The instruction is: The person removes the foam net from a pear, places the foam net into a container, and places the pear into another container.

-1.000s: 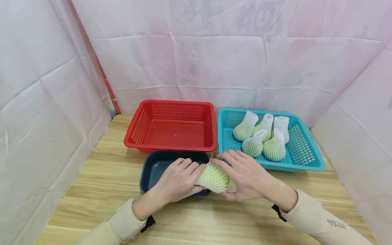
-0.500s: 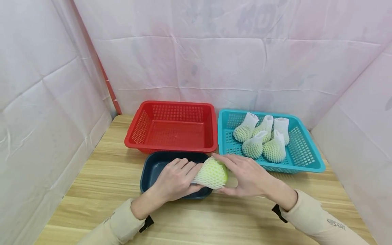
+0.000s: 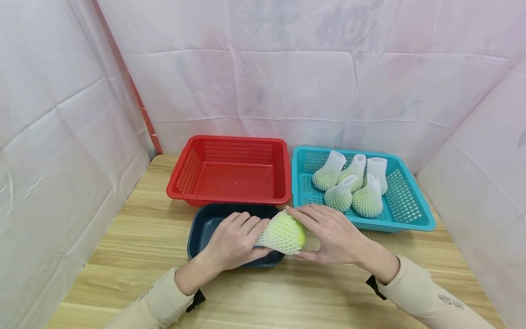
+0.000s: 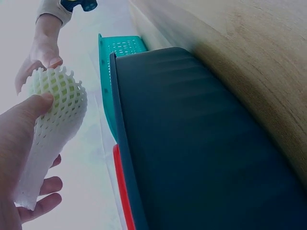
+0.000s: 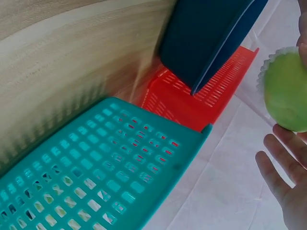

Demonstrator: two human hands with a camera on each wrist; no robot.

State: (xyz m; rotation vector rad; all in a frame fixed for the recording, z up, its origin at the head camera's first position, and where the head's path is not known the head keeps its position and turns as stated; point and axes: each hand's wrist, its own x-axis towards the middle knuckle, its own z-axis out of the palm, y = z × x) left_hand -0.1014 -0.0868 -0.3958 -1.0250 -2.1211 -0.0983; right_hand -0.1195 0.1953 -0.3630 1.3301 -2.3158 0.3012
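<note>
A green fruit [image 3: 301, 234] in a white foam net sleeve [image 3: 279, 235] lies between both hands over the right end of a dark blue tub [image 3: 207, 226]. My left hand [image 3: 234, 240] grips the sleeve's narrow end, thumb against the netting in the left wrist view. My right hand [image 3: 330, 235] holds the opposite, rounded end, with its index finger at the top and thumb at the lower net edge. In the right wrist view, that end of the fruit [image 5: 288, 91] is bare green, ringed by the net's scalloped rim.
Behind the tub stands a red basket [image 3: 236, 183] with nothing seen inside. To its right, a teal basket [image 3: 404, 196] holds several netted fruits [image 3: 367, 201]. White cloth [image 3: 287, 87] hangs behind and at both sides of the wooden table [image 3: 287, 297].
The fruit has shifted slightly left and turned, and more bare green shows at its right end. My right hand has moved slightly left with it. The baskets and tub stay in place.
</note>
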